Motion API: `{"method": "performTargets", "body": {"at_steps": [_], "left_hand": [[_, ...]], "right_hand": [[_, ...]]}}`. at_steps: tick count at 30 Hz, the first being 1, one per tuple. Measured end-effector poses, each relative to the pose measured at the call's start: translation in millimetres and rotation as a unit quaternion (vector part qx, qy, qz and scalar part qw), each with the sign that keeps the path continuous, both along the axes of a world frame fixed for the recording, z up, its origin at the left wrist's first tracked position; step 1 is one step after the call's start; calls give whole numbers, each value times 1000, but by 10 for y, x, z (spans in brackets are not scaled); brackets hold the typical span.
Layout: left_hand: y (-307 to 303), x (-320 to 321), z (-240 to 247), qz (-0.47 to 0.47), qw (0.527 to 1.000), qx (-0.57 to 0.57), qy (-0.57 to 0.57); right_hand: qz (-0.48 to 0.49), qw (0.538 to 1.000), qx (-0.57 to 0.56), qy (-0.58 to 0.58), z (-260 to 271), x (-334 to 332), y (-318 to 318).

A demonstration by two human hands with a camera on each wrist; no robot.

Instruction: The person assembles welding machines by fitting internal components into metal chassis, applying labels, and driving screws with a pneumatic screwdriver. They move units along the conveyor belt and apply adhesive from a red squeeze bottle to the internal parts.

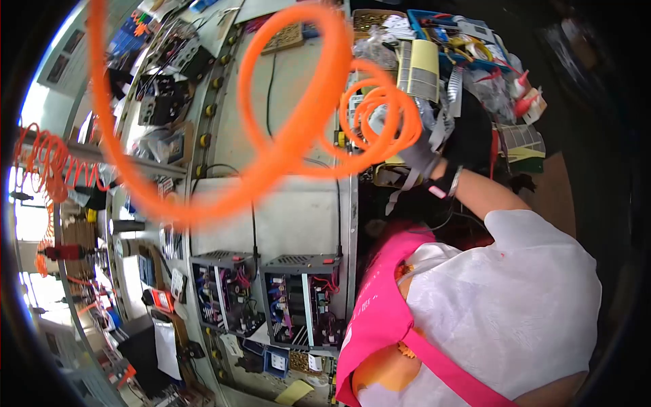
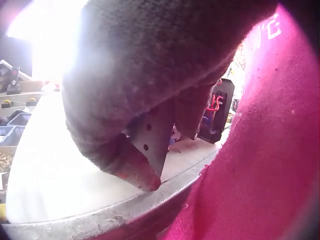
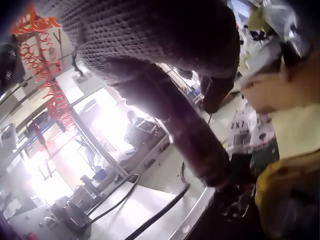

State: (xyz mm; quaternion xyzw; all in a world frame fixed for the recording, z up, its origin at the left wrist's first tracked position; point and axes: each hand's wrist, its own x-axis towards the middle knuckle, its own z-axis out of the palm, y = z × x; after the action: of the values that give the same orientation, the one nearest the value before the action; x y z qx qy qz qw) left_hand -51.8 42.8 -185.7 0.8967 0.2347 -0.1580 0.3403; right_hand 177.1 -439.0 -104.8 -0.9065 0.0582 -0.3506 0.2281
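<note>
My left hand (image 2: 145, 60), in a grey glove, pinches a flat grey metal plate (image 2: 156, 131) with round holes between thumb and fingers. It is close over the bench edge, beside the pink apron; the head view hides it. My right hand (image 1: 422, 150), also gloved, reaches out past the near edge of the bench, partly behind orange hose coils in the head view. In the right wrist view one finger (image 3: 192, 142) of it points down, its tip at small shiny metal pieces (image 3: 237, 202). Nothing shows held in that hand.
An orange coiled hose (image 1: 271, 175) hangs across the head view. Two dark open-sided metal cases (image 1: 303, 302) with wiring stand on the bench (image 1: 285, 227). A blue tray (image 1: 415, 26) of tools and bags lies at the top; small blue bins (image 1: 276, 361) are at the bottom.
</note>
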Motion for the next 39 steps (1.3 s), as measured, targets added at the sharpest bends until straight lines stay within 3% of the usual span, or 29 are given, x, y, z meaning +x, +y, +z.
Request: {"method": "performTargets", "body": {"at_steps": [2, 4, 5, 6, 8, 9, 11, 12, 17, 23, 25, 26, 27, 29, 30, 32, 34, 36, 37, 39], "left_hand": [[-19, 63, -4, -12, 1000, 1, 5], [-32, 104, -10, -23, 1000, 3, 5], [-31, 113, -9, -25, 1000, 2, 5], [-14, 124, 7, -24, 1000, 5, 7], [-10, 139, 11, -25, 1000, 5, 7], [-10, 138, 16, -24, 1000, 5, 7], [-36, 135, 15, -21, 1000, 5, 8], [-43, 130, 21, -16, 1000, 7, 7], [-110, 82, 18, -12, 1000, 13, 6], [-89, -36, 68, 11, 1000, 9, 1], [-59, -84, 93, 15, 1000, 3, -2], [-40, -123, 113, 18, 1000, 2, -6], [-35, -161, 130, 22, 1000, -2, -7], [-42, -248, 174, 34, 999, -9, -16], [-53, -296, 206, 40, 999, -12, -16], [-89, -314, 187, 43, 999, -14, -24], [-86, -295, 172, 46, 998, -15, -36], [-59, -295, 144, 57, 997, -22, -35], [-14, -356, 94, 124, 987, -102, -9], [-127, -144, 550, 82, 995, -41, 51]], "right_hand": [[-5, 993, 115, -34, 360, -280, -445], [-208, 976, 42, -45, 505, -613, -939], [-224, 967, 30, -117, 154, -753, -1496], [-306, 939, 108, -114, -179, -1005, -1976], [-460, 880, 111, -34, -546, -1526, -2560], [-527, 831, 124, 127, -453, -1679, -2507], [-413, 827, 171, 340, -1028, -2085, -2949], [-367, 860, 140, 326, -1048, -2075, -2823], [-380, 780, 135, 478, -832, -1940, -2636], [-463, 753, 143, 445, -772, -1943, -2677], [-441, 818, 71, 362, -929, -2141, -2891], [-385, 875, 10, 294, -1097, -2211, -3050], [-300, 877, 12, 375, -715, -2193, -2945], [-149, 808, -41, 568, 23, -1831, -2664], [-54, 747, -88, 657, 501, -1547, -2285], [105, 773, -146, 609, 1130, -1061, -1353], [287, 857, -129, 408, 1332, -788, -596], [391, 851, -74, 342, 1955, -457, 409], [450, 851, -24, 269, 2088, -328, 782], [549, 822, 97, 113, 2058, -66, 1364]]}}
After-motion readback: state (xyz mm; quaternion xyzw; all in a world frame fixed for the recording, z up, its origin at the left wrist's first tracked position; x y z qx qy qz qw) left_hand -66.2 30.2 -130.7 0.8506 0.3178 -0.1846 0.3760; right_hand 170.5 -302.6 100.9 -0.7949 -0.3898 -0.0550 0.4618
